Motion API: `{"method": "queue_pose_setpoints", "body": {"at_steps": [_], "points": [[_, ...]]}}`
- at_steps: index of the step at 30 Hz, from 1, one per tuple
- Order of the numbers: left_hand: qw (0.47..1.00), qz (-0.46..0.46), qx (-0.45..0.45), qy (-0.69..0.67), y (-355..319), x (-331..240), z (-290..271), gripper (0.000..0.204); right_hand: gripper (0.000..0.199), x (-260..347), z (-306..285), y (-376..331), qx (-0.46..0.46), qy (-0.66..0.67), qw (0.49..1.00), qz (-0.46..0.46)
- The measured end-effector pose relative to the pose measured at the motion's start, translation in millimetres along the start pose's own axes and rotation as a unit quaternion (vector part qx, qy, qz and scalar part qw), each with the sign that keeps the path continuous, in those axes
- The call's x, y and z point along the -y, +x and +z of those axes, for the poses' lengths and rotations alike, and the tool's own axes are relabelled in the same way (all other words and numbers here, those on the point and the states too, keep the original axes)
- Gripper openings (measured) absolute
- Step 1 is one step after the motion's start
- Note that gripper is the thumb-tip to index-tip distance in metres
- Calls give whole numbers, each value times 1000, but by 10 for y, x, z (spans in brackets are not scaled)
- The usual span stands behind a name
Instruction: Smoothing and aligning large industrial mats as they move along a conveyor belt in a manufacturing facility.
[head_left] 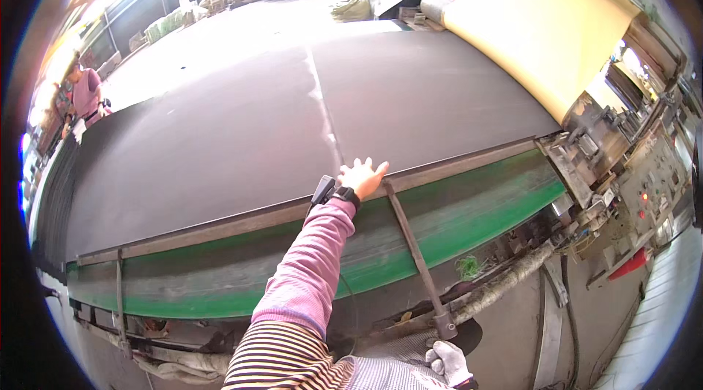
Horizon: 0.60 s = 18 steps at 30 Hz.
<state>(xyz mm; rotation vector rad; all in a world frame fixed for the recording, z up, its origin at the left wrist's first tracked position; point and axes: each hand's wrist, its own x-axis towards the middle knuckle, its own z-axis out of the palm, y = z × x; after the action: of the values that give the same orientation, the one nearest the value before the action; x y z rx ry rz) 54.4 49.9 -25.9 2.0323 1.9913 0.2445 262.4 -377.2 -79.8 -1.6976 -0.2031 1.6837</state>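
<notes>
My left hand (362,177) reaches forward in a pink sleeve, fingers spread flat on the near edge of a wide black sheet (242,119). The sheet covers a big table and has a thin pale seam (326,115) running away from my hand. A black band with a small black device (324,188) sits on that wrist. My right hand (447,362), in a white glove, stays low by my striped clothing, just below the foot of a slanted metal bar (414,251). Its fingers look curled, and whether it grips anything is hidden.
A green belt (469,214) runs under the table's metal edge rail (220,225). A wide tan roll (542,24) feeds in at the upper right. A machine panel with red buttons (652,185) stands on the right. Another person in pink (86,97) works at the far left edge.
</notes>
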Motion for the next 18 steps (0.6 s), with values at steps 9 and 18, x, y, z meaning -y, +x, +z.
{"method": "queue_pose_setpoints", "body": {"at_steps": [9,18], "points": [[972,-57,-99,205,-518,2681,-798,29,24,114,-30,93,10,8,1000,-12],[888,245,-205,331,-668,3845,-348,41,30,175,26,-16,44,-56,997,-37]]}}
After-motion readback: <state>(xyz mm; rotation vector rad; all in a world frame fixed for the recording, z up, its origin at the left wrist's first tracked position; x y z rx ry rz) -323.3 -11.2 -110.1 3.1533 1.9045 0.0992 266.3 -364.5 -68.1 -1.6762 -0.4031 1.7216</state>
